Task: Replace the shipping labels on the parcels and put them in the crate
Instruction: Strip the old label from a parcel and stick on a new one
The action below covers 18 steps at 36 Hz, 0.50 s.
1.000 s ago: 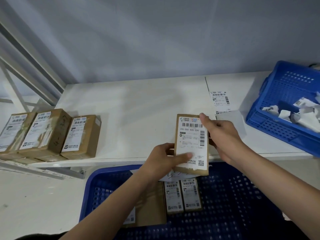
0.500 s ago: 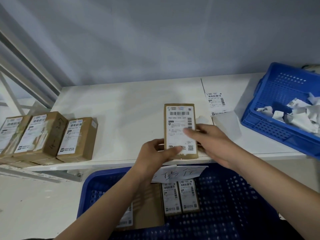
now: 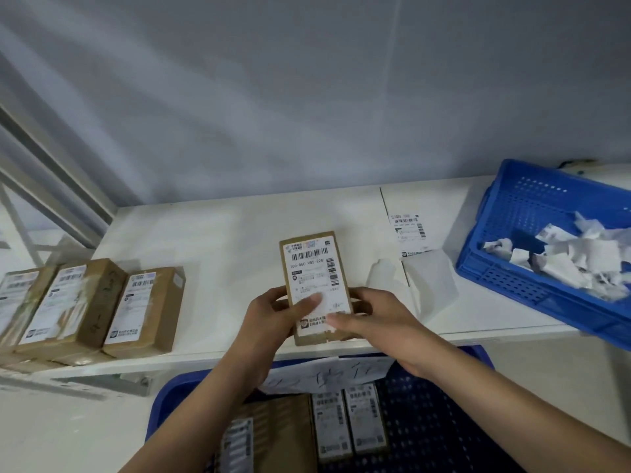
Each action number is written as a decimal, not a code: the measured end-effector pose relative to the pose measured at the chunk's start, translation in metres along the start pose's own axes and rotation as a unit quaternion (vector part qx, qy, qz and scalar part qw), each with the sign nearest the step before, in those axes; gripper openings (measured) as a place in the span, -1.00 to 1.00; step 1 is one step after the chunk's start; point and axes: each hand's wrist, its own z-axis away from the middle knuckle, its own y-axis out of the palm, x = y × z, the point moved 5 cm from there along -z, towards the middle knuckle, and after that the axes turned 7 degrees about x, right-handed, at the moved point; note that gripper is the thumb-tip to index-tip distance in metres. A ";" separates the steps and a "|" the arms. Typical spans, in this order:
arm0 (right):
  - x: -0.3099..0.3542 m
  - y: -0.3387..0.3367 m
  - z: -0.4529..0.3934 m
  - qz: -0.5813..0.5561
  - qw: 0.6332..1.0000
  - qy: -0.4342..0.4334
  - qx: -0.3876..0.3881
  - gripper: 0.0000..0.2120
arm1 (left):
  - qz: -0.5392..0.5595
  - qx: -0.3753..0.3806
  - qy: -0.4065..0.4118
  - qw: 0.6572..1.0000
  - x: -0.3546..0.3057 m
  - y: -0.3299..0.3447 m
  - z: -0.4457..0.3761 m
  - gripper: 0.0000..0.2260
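Note:
A brown cardboard parcel (image 3: 316, 264) with a white shipping label on its top is held over the white table's front edge. My left hand (image 3: 273, 319) grips its lower left side, thumb lying on the label. My right hand (image 3: 375, 322) holds the lower right side, its thumb pressed across the label's bottom. Below the table stands a blue crate (image 3: 433, 421) with several labelled parcels (image 3: 348, 421) lying flat in it and a handwritten paper sign on its rim.
Three labelled brown parcels (image 3: 143, 308) lie in a row at the table's left end. A loose label sheet (image 3: 408, 233) and a blank backing paper (image 3: 433, 288) lie to the right. A second blue crate (image 3: 532, 240) at the far right holds crumpled label scraps.
My right hand slid down the label from the parcel's top right corner to its bottom edge. The left hand kept its grip on the parcel's lower left.

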 end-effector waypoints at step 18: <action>0.007 -0.013 0.001 0.012 0.999 -0.002 -0.037 -0.79 | -0.106 0.009 0.031 0.994 -0.001 0.007 0.003 -0.56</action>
